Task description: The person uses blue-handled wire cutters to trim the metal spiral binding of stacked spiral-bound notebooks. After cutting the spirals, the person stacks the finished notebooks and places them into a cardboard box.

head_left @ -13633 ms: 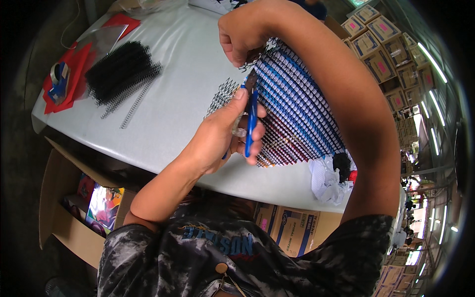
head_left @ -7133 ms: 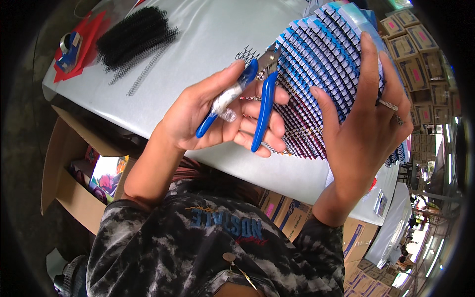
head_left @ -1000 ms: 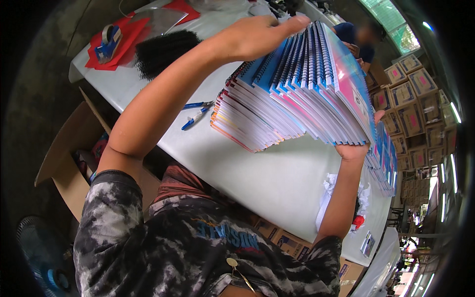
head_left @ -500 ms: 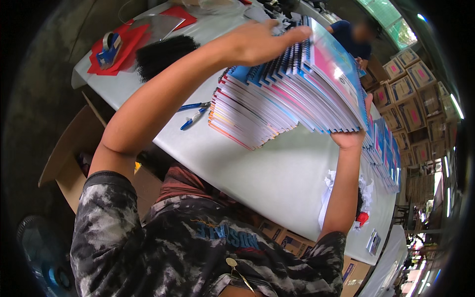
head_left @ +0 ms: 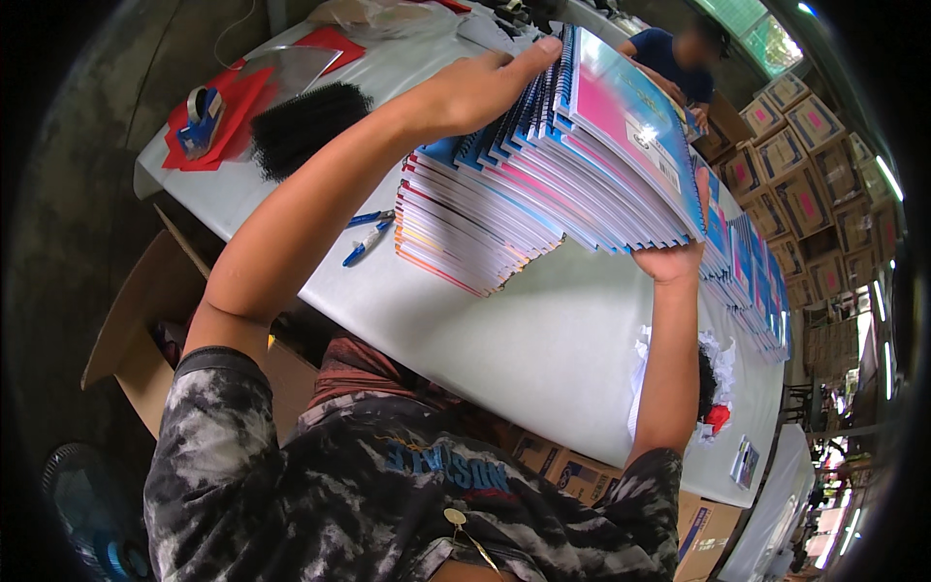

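A thick stack of spiral-bound notebooks (head_left: 606,179) with blue and pink covers leans fanned out between my two hands. My left hand (head_left: 475,92) is closed over the bound edge on the far left, its thumb along the coils of the top notebooks. Beneath the near right corner, my right hand (head_left: 671,260) grips the stack from below and the right side, its fingers partly hidden behind the notebooks. Under the stack's left part, a second pile of notebooks (head_left: 465,228) with page edges toward me rests on the white table (head_left: 543,349).
Left on the table lie a blue tape dispenser (head_left: 201,121) on red sheets, black binding coils (head_left: 305,126) and blue-handled pliers (head_left: 370,219) beside a blue pen (head_left: 364,247). More notebooks (head_left: 742,272) stand at the right. Across the table sits another person (head_left: 674,63) near stacked cartons (head_left: 810,184).
The held stack and both hands have shifted slightly left in view, and more of the top cover shows. The whole scene has also moved a little. Both hands keep their hold.
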`<action>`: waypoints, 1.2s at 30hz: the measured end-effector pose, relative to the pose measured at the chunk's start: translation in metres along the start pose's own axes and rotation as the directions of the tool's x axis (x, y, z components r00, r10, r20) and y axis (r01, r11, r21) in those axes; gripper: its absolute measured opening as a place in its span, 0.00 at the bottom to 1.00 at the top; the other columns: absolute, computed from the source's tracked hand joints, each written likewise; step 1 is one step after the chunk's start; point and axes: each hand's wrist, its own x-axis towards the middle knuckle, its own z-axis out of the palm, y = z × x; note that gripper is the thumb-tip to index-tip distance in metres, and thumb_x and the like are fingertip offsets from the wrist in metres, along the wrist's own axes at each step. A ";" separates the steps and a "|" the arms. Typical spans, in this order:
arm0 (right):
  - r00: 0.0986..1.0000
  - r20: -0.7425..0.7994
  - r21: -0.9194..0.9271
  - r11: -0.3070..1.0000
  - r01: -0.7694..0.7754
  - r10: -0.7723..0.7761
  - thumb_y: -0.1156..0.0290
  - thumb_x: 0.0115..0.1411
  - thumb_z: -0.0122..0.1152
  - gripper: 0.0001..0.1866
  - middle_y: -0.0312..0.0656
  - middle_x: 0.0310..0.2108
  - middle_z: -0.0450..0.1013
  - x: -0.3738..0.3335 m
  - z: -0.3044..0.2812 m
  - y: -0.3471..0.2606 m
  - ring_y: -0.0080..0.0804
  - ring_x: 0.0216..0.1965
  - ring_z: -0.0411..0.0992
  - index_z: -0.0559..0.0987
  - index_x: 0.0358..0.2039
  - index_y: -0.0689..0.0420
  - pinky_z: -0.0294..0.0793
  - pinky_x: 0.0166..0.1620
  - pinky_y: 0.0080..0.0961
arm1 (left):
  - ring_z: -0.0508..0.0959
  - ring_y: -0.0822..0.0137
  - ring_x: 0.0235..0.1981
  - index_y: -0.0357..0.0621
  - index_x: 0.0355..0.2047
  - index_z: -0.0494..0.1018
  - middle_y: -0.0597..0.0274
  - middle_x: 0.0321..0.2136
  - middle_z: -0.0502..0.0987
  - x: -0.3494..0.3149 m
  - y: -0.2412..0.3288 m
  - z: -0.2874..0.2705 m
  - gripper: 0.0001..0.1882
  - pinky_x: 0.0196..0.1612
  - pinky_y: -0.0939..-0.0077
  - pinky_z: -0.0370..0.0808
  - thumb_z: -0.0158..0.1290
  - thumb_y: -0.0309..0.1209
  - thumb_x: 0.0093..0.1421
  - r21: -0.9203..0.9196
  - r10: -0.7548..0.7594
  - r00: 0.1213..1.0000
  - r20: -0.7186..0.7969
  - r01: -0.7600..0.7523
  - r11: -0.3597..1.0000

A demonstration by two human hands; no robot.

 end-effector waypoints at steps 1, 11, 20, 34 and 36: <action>1.000 -0.009 -0.004 1.000 0.006 -0.007 0.42 0.56 0.49 0.35 0.46 0.55 0.65 -0.002 -0.003 -0.002 0.45 0.54 0.64 0.67 0.56 0.56 0.62 0.56 0.44 | 0.60 0.46 0.58 0.38 0.59 0.58 0.34 0.57 0.57 -0.007 0.011 0.001 0.52 0.61 0.60 0.51 0.30 0.73 0.51 -0.129 0.004 1.000 0.024 -0.001 0.992; 0.997 -0.018 -0.068 0.995 0.069 -0.070 0.39 0.55 0.49 0.37 0.47 0.55 0.64 -0.005 -0.027 -0.004 0.46 0.54 0.63 0.67 0.56 0.55 0.62 0.56 0.46 | 0.52 0.43 0.62 0.38 0.60 0.56 0.32 0.60 0.46 -0.012 0.009 0.003 0.54 0.59 0.39 0.41 0.41 0.71 0.47 -0.388 -0.002 0.997 -0.073 -0.027 0.921; 0.993 0.114 0.045 0.999 0.027 -0.032 0.37 0.54 0.47 0.43 0.52 0.57 0.61 -0.001 -0.036 -0.004 0.52 0.57 0.60 0.62 0.59 0.58 0.56 0.59 0.51 | 0.47 0.48 0.64 0.38 0.64 0.44 0.37 0.63 0.44 -0.001 0.018 -0.013 0.49 0.63 0.52 0.45 0.34 0.67 0.56 -0.596 -0.160 0.986 0.050 0.158 0.787; 0.971 -0.154 -0.106 0.980 0.167 -0.182 0.43 0.54 0.49 0.36 0.47 0.56 0.64 -0.005 -0.022 0.001 0.46 0.55 0.63 0.66 0.56 0.55 0.61 0.57 0.46 | 0.68 0.48 0.53 0.37 0.54 0.64 0.37 0.51 0.66 0.014 0.025 -0.006 0.41 0.56 0.62 0.61 0.43 0.62 0.54 0.340 0.104 0.990 -0.097 -0.065 0.938; 0.964 -0.174 -0.121 0.976 0.183 -0.203 0.42 0.54 0.48 0.38 0.48 0.57 0.62 -0.004 -0.022 0.001 0.47 0.57 0.61 0.64 0.57 0.56 0.59 0.58 0.48 | 0.72 0.49 0.49 0.35 0.52 0.66 0.37 0.48 0.69 0.002 0.015 -0.008 0.37 0.54 0.65 0.64 0.45 0.57 0.56 0.441 0.012 0.999 -0.049 0.011 0.898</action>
